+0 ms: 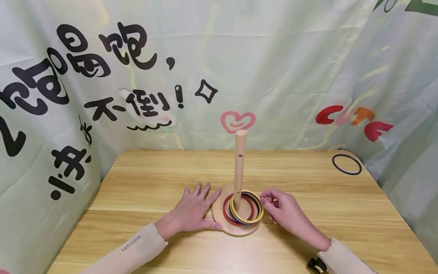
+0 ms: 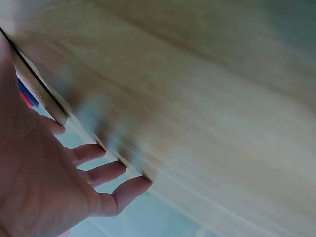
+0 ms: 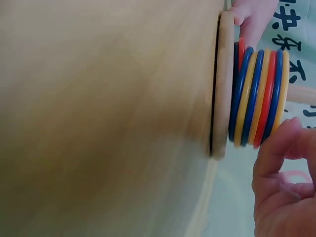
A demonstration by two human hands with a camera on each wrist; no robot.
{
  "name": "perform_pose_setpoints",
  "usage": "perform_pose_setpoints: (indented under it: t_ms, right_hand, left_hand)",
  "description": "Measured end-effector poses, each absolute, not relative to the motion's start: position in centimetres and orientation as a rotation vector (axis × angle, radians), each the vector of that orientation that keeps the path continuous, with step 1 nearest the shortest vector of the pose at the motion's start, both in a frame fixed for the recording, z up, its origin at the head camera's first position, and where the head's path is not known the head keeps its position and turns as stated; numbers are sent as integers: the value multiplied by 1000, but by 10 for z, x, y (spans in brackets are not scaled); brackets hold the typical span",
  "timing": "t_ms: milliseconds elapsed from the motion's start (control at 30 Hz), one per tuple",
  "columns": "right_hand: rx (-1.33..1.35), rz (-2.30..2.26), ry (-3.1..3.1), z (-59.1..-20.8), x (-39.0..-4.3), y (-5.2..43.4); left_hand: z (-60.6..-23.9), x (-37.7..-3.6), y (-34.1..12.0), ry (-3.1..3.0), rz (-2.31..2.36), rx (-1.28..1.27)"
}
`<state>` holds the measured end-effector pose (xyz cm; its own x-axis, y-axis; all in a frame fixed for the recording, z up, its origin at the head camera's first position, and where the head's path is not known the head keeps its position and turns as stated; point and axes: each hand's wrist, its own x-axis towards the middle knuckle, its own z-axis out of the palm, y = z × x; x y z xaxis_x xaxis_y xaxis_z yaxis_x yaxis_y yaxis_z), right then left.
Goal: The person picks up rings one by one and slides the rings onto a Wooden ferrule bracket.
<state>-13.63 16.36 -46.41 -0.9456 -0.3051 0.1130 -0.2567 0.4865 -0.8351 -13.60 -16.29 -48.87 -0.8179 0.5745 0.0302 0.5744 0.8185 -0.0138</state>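
In the head view a wooden post [image 1: 240,167] stands on a round wooden base [image 1: 217,207]. Around its foot lies a stack of red, blue and yellow rings, with a yellow ring [image 1: 247,221] on top and a red ring [image 1: 224,209] sticking out at the left. My left hand [image 1: 193,213] rests at the base's left edge, fingers spread and thumb touching the rim. Beside the stack's right side, my right hand [image 1: 285,209] has curled fingers. Thumb and index fingertips meet at the top yellow ring's edge [image 3: 282,84], seeming to pinch it.
One dark blue ring [image 1: 346,174] lies alone at the table's far right corner. Printed cloth [image 1: 273,76] hangs behind and at both sides of the wooden table [image 1: 154,179]. A black strap [image 1: 317,265] shows under the right sleeve.
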Motion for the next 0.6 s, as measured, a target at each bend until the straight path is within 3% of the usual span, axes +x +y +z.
perform_pose_setpoints:
  t_ms: [333,600]
  right_hand:
    - [-307,-1604,2739,-462,-141,224]
    - [-168,-1434,2891,-448,-170,289]
  left_hand:
    - [-487,-135,-159,-2968,-8,-951]
    - [-486,-135,-160,-2987,0,-937]
